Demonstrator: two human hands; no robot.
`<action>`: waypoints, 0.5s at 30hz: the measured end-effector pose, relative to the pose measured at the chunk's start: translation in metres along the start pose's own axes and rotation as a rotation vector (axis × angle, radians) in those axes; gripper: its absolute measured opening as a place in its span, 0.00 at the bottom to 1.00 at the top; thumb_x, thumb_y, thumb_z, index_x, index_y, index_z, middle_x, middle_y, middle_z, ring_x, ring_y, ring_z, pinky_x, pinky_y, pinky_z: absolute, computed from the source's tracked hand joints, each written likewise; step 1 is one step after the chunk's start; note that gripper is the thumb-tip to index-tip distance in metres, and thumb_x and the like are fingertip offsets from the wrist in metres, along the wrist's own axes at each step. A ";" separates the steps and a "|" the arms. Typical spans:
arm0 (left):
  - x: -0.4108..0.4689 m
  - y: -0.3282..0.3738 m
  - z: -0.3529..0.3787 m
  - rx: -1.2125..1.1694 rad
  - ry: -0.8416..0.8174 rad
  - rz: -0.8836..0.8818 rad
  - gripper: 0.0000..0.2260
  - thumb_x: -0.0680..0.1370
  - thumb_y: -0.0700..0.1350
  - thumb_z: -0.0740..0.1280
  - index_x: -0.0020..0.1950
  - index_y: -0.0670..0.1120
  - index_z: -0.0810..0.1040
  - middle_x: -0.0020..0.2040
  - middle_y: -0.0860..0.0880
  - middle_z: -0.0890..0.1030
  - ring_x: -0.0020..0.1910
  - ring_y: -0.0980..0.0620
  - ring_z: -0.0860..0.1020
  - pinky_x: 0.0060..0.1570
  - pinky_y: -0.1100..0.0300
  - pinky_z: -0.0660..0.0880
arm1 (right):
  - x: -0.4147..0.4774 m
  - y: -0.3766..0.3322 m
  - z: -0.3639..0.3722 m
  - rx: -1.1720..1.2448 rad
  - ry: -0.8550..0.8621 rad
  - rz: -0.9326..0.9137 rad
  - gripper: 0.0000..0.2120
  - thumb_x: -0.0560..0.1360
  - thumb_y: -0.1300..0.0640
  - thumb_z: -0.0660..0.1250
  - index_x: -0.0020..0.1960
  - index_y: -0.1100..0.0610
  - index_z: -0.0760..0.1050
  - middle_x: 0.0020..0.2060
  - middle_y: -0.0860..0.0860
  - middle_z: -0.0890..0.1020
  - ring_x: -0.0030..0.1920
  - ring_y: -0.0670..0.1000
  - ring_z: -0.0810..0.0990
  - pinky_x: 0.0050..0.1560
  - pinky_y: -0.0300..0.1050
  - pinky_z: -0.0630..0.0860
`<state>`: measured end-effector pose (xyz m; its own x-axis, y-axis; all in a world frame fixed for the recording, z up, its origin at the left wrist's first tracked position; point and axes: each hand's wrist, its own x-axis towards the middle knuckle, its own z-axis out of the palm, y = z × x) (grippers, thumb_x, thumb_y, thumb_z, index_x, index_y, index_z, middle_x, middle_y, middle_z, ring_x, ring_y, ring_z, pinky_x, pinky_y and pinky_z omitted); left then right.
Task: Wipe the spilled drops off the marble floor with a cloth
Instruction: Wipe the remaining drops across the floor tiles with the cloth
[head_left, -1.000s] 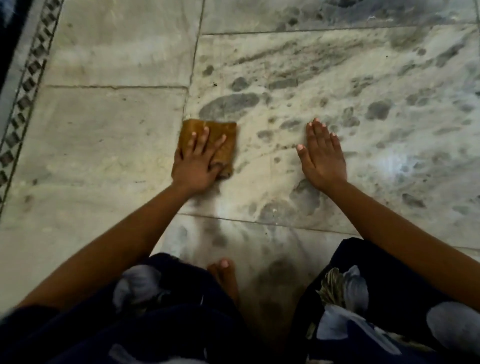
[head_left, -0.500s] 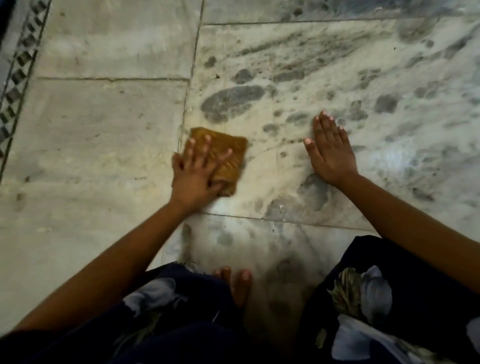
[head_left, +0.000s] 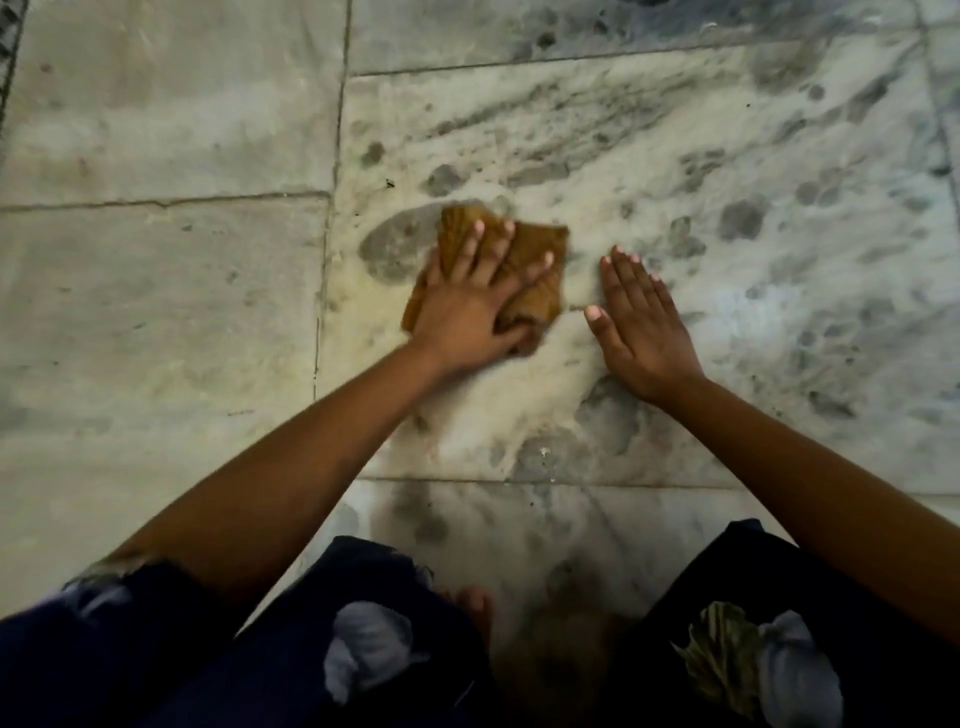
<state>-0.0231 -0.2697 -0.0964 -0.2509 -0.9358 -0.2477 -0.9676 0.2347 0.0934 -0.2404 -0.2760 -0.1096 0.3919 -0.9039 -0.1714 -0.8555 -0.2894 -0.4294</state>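
Observation:
A folded brown cloth (head_left: 540, 270) lies flat on the marble floor (head_left: 675, 156) in the middle of the view. My left hand (head_left: 467, 306) presses down on it with fingers spread, covering its near half. The cloth overlaps a large grey patch (head_left: 389, 244) on the tile. My right hand (head_left: 639, 332) rests flat on the floor just right of the cloth, fingers together, holding nothing. Dark grey spots and streaks (head_left: 743, 218) mark the tile to the right and beyond; I cannot tell wet drops from the marble's own pattern.
Grout lines (head_left: 332, 208) divide the floor into large tiles. The left tiles are plainer. A patterned border (head_left: 8, 57) runs along the far left edge. My knees in dark flowered fabric (head_left: 363, 649) and a bare foot (head_left: 475, 608) fill the bottom of the view.
My left hand has slid the cloth to the right and away from me, onto the large grey patch and closer to my right hand. My right hand stays planted on the floor.

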 end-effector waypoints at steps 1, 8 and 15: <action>-0.022 -0.001 0.007 0.026 0.007 0.082 0.33 0.72 0.68 0.52 0.74 0.65 0.45 0.79 0.48 0.45 0.76 0.40 0.43 0.69 0.34 0.47 | -0.002 0.001 -0.001 -0.004 0.008 0.010 0.38 0.73 0.37 0.35 0.77 0.57 0.46 0.77 0.52 0.47 0.76 0.48 0.43 0.71 0.40 0.35; -0.022 -0.088 0.001 -0.043 0.089 -0.249 0.31 0.72 0.68 0.50 0.74 0.64 0.53 0.78 0.47 0.50 0.76 0.38 0.45 0.68 0.34 0.51 | -0.027 0.025 -0.007 -0.153 0.065 0.156 0.35 0.75 0.38 0.35 0.77 0.56 0.43 0.77 0.54 0.43 0.76 0.51 0.41 0.74 0.49 0.36; 0.098 -0.038 -0.032 -0.118 0.094 -0.180 0.25 0.79 0.54 0.58 0.75 0.57 0.56 0.78 0.47 0.51 0.77 0.44 0.48 0.70 0.39 0.52 | -0.038 0.045 -0.012 -0.062 0.057 0.173 0.34 0.75 0.39 0.37 0.77 0.52 0.45 0.77 0.52 0.45 0.76 0.51 0.42 0.73 0.47 0.38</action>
<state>-0.0101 -0.3788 -0.0934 -0.0653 -0.9815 -0.1798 -0.9850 0.0346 0.1691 -0.2981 -0.2584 -0.1121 0.2189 -0.9578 -0.1865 -0.9285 -0.1456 -0.3417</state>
